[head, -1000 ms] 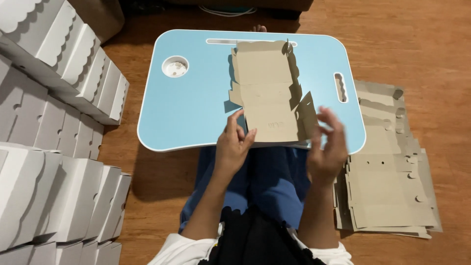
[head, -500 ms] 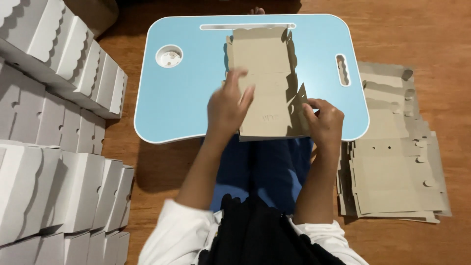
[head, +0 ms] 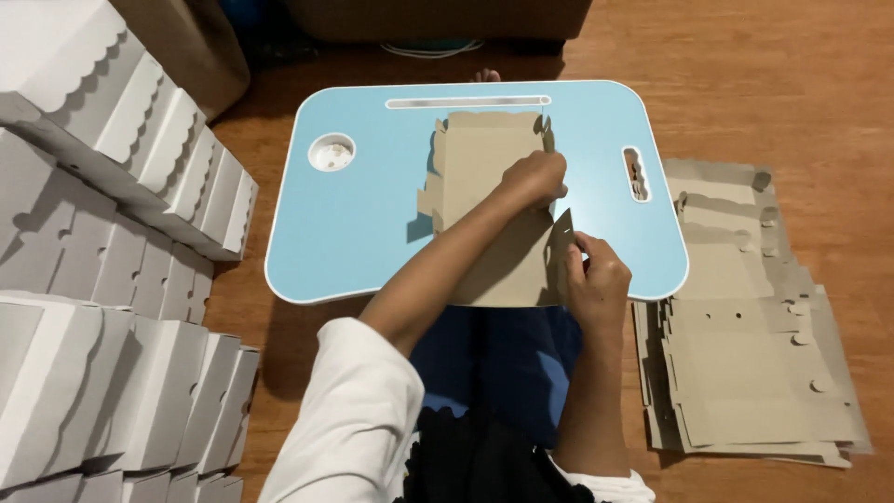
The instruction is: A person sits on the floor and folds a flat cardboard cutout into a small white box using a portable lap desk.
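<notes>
On the blue table (head: 354,224), near its middle, lies a flat brown cardboard sheet (head: 484,168), a cut box blank w/ notched edges, its near end reaching the table's front edge. The left hand (head: 535,179) reaches across the blank and presses down on its right edge; fingers curled together on the cardboard, pinning it. The right hand (head: 596,275) sits at the table's front-right, fingers pinched on a side flap (head: 562,244) of the blank, which stands tilted up from the sheet.

Step in hand, by the look of it: folding up the blank's right side wall, left hand acting as anchor while the right lifts the flap along its crease. Only this one flap is raised; rest of the sheet is flat, so the box is at an early stage. The next move prob. calls for a firm hold on the sheet so it doesn't slide, and bending exactly along the scored line, no tearing at the notches.

Right of the table, on the wood floor, a stack of flat blanks (head: 745,335). Left of the table, rows of folded white boxes (head: 102,205) w/ scalloped lids.
</notes>
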